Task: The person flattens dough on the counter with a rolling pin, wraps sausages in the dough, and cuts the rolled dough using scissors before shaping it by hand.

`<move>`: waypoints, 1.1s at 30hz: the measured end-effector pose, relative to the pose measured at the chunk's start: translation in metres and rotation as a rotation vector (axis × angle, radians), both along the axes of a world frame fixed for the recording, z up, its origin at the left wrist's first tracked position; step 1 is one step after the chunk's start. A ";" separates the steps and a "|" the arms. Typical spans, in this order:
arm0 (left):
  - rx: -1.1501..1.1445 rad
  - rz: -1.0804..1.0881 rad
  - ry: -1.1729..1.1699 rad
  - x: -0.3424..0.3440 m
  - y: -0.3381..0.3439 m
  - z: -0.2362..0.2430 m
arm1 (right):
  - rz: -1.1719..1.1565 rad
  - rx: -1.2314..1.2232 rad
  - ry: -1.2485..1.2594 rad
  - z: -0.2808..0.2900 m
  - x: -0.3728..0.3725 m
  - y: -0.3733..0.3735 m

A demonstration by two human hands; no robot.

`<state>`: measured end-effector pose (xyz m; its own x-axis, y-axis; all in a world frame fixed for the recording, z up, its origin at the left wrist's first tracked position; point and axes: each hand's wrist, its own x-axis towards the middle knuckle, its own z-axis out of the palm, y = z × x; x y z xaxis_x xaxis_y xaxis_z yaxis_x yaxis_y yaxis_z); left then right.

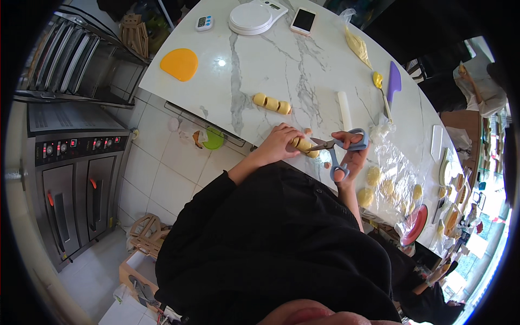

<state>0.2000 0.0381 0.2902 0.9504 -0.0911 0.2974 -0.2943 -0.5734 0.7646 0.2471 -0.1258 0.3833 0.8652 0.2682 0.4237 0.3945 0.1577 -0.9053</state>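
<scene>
My left hand (278, 145) has its fingers wrapped round a roll of pale yellow dough (304, 145) at the near edge of the white marbled table (206, 81). My right hand (353, 158) grips scissors with blue-grey handles (356, 140), thumb and fingers in the two loops. Parted blades point left and meet the roll beside my left fingers. Cuts divide the roll into short sections; its left end is hidden under my hand. Farther off lies a second dough roll (272, 103), cut into several connected pieces. Small brownish bits (308, 131) sit near the blades.
A white rolling pin (344, 111) lies beyond my right hand. Clear plastic film (398, 162) covers several dough balls at right, near a red plate (416, 223). Around the far side are an orange scraper (179, 64), scale (251, 19), phone (304, 21) and piping bag (356, 46).
</scene>
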 end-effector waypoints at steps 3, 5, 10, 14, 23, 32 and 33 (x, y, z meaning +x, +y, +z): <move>-0.031 -0.024 0.096 0.006 0.000 -0.005 | -0.007 -0.067 -0.060 -0.014 0.000 -0.003; -0.013 -0.011 0.071 0.007 -0.001 -0.003 | 0.019 -0.037 -0.025 -0.015 -0.001 -0.001; -0.002 -0.022 0.112 0.008 -0.001 -0.002 | 0.057 -0.079 -0.067 -0.026 -0.001 -0.002; -0.026 -0.009 0.121 0.008 -0.003 -0.005 | 0.095 -0.185 -0.158 -0.022 -0.002 -0.001; 0.078 -0.025 0.137 0.008 -0.003 -0.007 | 0.058 -0.223 -0.260 -0.027 0.001 -0.001; 0.132 -0.074 0.042 0.012 -0.024 0.008 | -0.040 0.054 0.025 -0.003 -0.001 -0.031; 0.180 -0.113 0.060 0.013 -0.025 0.006 | -0.016 0.053 0.029 -0.006 -0.004 -0.032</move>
<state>0.2129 0.0126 0.2962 0.9466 -0.2449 0.2098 -0.3216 -0.6680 0.6711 0.2429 -0.1581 0.3769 0.8812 0.2321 0.4117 0.3711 0.1998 -0.9069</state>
